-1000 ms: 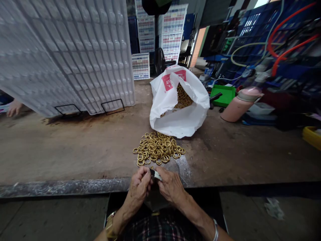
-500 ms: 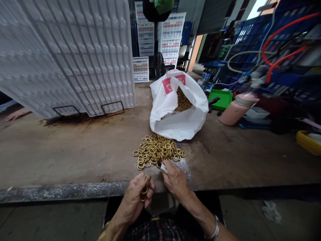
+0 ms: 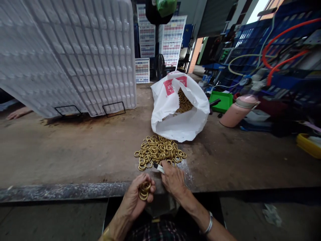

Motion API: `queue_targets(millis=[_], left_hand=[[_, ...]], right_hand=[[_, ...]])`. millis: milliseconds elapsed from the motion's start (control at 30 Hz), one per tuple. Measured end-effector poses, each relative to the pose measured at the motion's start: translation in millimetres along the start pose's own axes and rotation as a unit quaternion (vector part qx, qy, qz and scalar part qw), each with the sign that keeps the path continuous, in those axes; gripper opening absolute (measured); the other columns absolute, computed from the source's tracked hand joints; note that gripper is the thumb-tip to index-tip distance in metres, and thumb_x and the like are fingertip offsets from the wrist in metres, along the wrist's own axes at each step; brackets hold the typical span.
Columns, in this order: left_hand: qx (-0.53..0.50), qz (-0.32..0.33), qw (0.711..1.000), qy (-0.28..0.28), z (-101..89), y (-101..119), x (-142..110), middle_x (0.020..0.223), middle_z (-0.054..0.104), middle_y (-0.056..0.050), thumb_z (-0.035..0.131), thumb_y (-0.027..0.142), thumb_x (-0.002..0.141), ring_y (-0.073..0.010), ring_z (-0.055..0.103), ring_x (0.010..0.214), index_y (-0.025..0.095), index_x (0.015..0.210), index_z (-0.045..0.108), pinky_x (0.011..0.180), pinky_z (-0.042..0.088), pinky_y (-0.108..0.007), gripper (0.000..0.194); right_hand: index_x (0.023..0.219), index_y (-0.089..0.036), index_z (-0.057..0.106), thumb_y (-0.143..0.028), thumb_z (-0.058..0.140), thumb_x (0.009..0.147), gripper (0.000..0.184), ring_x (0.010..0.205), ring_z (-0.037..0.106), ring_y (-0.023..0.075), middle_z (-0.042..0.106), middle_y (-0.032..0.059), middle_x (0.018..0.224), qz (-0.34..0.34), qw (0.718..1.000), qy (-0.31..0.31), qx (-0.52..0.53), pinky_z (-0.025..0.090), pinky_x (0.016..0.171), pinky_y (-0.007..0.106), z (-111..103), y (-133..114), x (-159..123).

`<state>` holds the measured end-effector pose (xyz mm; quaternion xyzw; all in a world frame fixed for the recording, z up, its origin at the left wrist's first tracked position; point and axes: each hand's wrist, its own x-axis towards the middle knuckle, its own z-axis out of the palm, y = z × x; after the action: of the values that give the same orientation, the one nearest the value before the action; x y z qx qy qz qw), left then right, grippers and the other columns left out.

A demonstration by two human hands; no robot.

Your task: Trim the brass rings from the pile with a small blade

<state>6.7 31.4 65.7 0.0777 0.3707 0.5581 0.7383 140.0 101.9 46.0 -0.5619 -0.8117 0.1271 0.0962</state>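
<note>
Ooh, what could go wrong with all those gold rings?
The left hand cups several gold rings, so one might slip out. The right hand, holding a small dark-tipped thing, is right by the pile; a bump could scatter it. The white bag has an open mouth, so rings inside might spill.

Place: workshop | worn, stained bench [image 3: 75, 147] | heap of loose rings [image 3: 160, 150], more in an open bag [image 3: 182, 129] | stacked crates [image 3: 172, 31] behind | orange hose [image 3: 264, 52] looping at right
</note>
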Motion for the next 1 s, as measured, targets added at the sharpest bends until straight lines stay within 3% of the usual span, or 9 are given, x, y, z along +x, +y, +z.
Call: queue_targets(millis=[167, 267, 367, 567, 733, 833, 1000], left_hand=[[0.057, 0.041, 0.997, 0.012, 1.6, 0, 11, 0.069, 0.056, -0.001, 0.066, 0.026, 0.071, -0.0093, 0.053, 0.056, 0.014, 0.074, 0.052, 0.037, 0.036, -0.015, 0.018], [0.090, 0.064, 0.994, 0.025, 5.4, 1, 15, 0.068, 0.056, 0.000, 0.067, 0.026, 0.070, -0.0097, 0.053, 0.055, 0.015, 0.087, 0.053, 0.036, 0.037, -0.015, 0.025], [0.115, 0.077, 0.989, 0.045, 8.2, 1, 18, 0.069, 0.057, 0.000, 0.067, 0.029, 0.069, -0.0104, 0.055, 0.056, 0.015, 0.097, 0.051, 0.036, 0.037, -0.015, 0.035], [0.143, 0.080, 0.986, 0.038, 9.0, 2, 21, 0.065, 0.054, 0.002, 0.067, 0.035, 0.069, -0.0078, 0.049, 0.050, 0.014, 0.098, 0.050, 0.034, 0.034, -0.014, 0.040], [0.182, 0.117, 0.974, 0.063, 6.8, 4, 25, 0.058, 0.048, 0.006, 0.064, 0.039, 0.071, -0.0052, 0.042, 0.044, 0.015, 0.096, 0.050, 0.033, 0.030, -0.013, 0.037], [0.230, 0.101, 0.966, 0.061, 4.4, 4, 26, 0.056, 0.047, 0.006, 0.061, 0.042, 0.072, -0.0046, 0.040, 0.042, 0.015, 0.093, 0.052, 0.033, 0.030, -0.013, 0.035], [0.261, 0.087, 0.959, 0.071, 3.0, 3, 26, 0.054, 0.045, 0.007, 0.060, 0.042, 0.071, -0.0044, 0.038, 0.041, 0.016, 0.084, 0.051, 0.033, 0.028, -0.013, 0.031]], right_hand=[[0.087, -0.019, 0.055, -0.018, 0.040, 0.080, 0.017, 0.063, 0.056, 0.0145, 0.062, 0.0021, 0.071, 0.002, 0.986, 0.030, 0.165, 0.033, 0.057, 0.024, -4, 9, 1], [0.076, -0.019, 0.054, -0.032, 0.037, 0.083, 0.023, 0.060, 0.053, 0.0129, 0.058, 0.0004, 0.065, 0.000, 0.946, 0.044, 0.322, 0.038, 0.058, 0.022, -11, 9, 2], [0.073, -0.018, 0.055, -0.035, 0.041, 0.079, 0.023, 0.059, 0.051, 0.0126, 0.057, -0.0006, 0.064, 0.014, 0.913, 0.042, 0.405, 0.039, 0.058, 0.022, -15, 7, 2], [0.070, -0.019, 0.054, -0.039, 0.044, 0.078, 0.024, 0.048, 0.041, 0.0104, 0.045, -0.0048, 0.051, 0.034, 0.887, 0.002, 0.461, 0.035, 0.049, 0.021, -13, 3, 0], [0.070, -0.019, 0.054, -0.038, 0.043, 0.078, 0.024, 0.049, 0.040, 0.0104, 0.045, -0.0044, 0.052, 0.016, 0.895, 0.002, 0.446, 0.035, 0.050, 0.021, -12, 0, -2], [0.071, -0.019, 0.055, -0.037, 0.044, 0.077, 0.023, 0.050, 0.040, 0.0104, 0.045, -0.0041, 0.054, 0.008, 0.896, 0.005, 0.443, 0.035, 0.050, 0.021, -10, -2, -2], [0.070, -0.018, 0.055, -0.037, 0.043, 0.076, 0.022, 0.048, 0.038, 0.0099, 0.044, -0.0043, 0.052, 0.051, 0.884, 0.014, 0.464, 0.033, 0.046, 0.020, -3, -2, -1]])
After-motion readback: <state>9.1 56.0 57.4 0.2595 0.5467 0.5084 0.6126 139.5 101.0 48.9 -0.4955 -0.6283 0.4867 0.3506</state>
